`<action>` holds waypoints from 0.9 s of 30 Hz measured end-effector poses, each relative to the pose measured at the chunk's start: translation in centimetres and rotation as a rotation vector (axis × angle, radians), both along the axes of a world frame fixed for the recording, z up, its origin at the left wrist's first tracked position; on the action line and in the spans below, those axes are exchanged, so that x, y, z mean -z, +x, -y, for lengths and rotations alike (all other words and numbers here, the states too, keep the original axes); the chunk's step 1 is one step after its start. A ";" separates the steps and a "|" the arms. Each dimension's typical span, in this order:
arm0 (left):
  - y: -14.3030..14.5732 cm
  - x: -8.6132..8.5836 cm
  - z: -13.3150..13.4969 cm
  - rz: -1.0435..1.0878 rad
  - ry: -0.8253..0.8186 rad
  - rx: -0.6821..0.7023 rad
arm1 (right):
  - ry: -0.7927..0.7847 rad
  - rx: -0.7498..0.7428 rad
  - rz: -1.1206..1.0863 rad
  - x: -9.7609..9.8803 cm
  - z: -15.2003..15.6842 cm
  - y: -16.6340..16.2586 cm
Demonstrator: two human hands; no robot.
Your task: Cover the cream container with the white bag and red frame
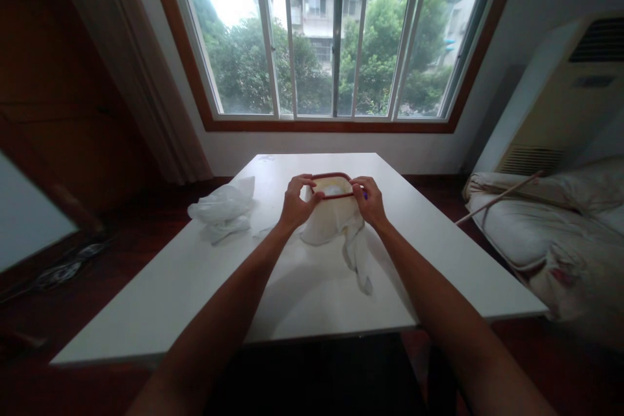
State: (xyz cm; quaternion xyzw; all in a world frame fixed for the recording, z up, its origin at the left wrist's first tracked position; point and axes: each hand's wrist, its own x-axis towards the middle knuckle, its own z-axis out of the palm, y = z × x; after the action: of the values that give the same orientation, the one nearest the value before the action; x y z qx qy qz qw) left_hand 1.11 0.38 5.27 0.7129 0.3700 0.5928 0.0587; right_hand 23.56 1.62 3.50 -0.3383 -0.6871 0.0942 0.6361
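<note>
A small bin with a dark red rim (331,177) stands on the white table (302,286), lined with a white plastic bag (334,221) that drapes over its sides and trails onto the tabletop. My left hand (298,203) grips the rim and bag at the bin's left side. At the right side, my right hand (369,200) holds the rim and bag in the same way. Both arms reach forward over the table.
A crumpled white plastic bag (221,211) lies on the table to the left. A wide window (331,39) is behind the table. A standing air conditioner (560,97) and a heap of bedding (550,221) are at the right. Cables (63,270) lie on the floor at left.
</note>
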 end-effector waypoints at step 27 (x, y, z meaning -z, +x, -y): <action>0.9 2.5 -2.4 0.096 -0.243 0.138 | -0.107 -0.118 -0.002 1.0 -1.2 -0.4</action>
State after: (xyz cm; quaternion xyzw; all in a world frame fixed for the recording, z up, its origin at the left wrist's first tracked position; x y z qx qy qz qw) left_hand 1.98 2.80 2.79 0.6950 0.3860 0.5717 0.2028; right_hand 23.12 2.82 2.54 -0.3306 -0.6991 0.1686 0.6111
